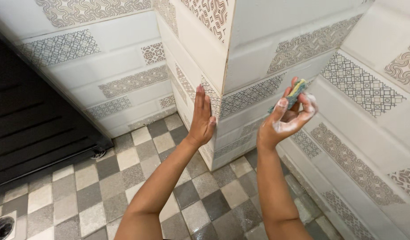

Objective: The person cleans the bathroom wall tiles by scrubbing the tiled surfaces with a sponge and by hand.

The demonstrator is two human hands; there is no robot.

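Nearest to us lies the floor (125, 178), a checker of grey and pale tiles that looks wet in patches, with one round drain (1, 226) at the lower left corner. Above it our two forearms rise side by side.

Our left hand (201, 118) is flat and open, fingers (199, 95) straight and together, the palm resting against the projecting tiled corner (225, 80) of the wall; it holds nothing. Our right hand (288, 116) is coated in white lather, and its fingers (281, 106) are curled around one scrubbing sponge (296, 92), yellow and green, held upright just beside the tile face to the right of that corner, close to it, though we cannot tell whether it touches.

We judge the scrubbing to be in hand but early: foam shows on the hand and sponge, while we see no lather on the wall tiles (267, 49) themselves, so most of the surface seems left to do.

Counted: two hands, one sponge, one drain. Farther left stands one dark slatted door (31, 115).
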